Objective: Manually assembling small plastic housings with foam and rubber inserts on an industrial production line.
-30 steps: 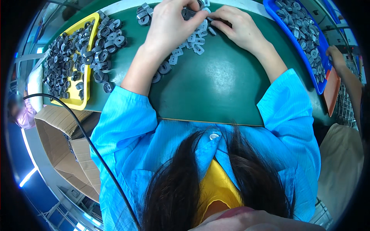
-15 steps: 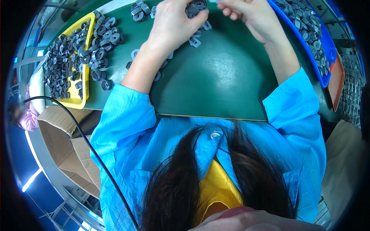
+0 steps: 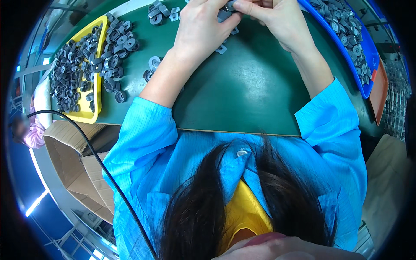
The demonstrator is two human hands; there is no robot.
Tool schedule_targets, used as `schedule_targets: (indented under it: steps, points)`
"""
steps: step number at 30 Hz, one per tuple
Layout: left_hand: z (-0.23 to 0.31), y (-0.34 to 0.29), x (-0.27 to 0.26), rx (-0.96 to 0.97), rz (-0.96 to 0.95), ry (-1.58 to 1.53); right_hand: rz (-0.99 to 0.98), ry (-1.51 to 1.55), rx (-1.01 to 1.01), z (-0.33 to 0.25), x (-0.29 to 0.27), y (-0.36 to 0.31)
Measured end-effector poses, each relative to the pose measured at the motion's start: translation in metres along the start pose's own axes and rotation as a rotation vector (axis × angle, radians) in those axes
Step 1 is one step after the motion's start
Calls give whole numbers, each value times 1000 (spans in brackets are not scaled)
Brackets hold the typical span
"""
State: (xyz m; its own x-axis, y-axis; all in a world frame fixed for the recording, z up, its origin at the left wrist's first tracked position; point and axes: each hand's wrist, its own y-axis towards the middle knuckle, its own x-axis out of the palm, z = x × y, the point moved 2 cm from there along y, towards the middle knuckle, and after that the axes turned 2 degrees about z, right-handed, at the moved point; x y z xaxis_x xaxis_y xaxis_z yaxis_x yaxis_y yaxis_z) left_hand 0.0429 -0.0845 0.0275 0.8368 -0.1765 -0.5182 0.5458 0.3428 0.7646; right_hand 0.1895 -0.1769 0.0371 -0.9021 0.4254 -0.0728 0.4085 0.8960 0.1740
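Note:
At the far edge of the green table, my left hand [image 3: 200,27] is closed around a dark grey rounded plastic part [image 3: 223,15]. My right hand [image 3: 284,22] meets it from the other side, its thumb tip pressed on the part and its other fingers curled behind, partly cut off by the upper picture edge. Any small piece between the right fingertips is hidden. Small light grey plastic pieces [image 3: 221,49] lie on the table just below the hands. Near my left wrist rest a few loose grey round parts [image 3: 154,63].
A yellow tray [image 3: 98,97] of dark grey parts stands at left, with more parts heaped over its right rim. On the right is a blue bin [image 3: 367,89] of grey pieces beside a red-brown tray [image 3: 379,93]. A cardboard box [image 3: 71,164] and a black cable [image 3: 93,151] are at lower left.
My right hand has moved left to the dark grey part in my left hand. The gap between the hands has closed, and the light piece in the right fingertips is now out of sight.

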Motion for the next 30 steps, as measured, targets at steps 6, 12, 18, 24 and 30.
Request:
schedule_targets:
  steps: [6, 12, 18, 24, 30]
  points:
    - [3, -1, -6, -97, -50, 34, 201, -449, -222, -4, 6, -6]
    - [7, 3, -4, -19, 29, 45, -83, 182, 164, 14, -5, -1]
    - [11, 3, -6, 32, 30, -62, -83, 507, 312, 24, 8, -2]
    - [-1, 7, -15, 3, -129, -157, -333, 283, 380, 21, -23, 8]
    - [-1, 7, -20, 43, -311, -205, -374, 4, 297, 3, -22, 5]
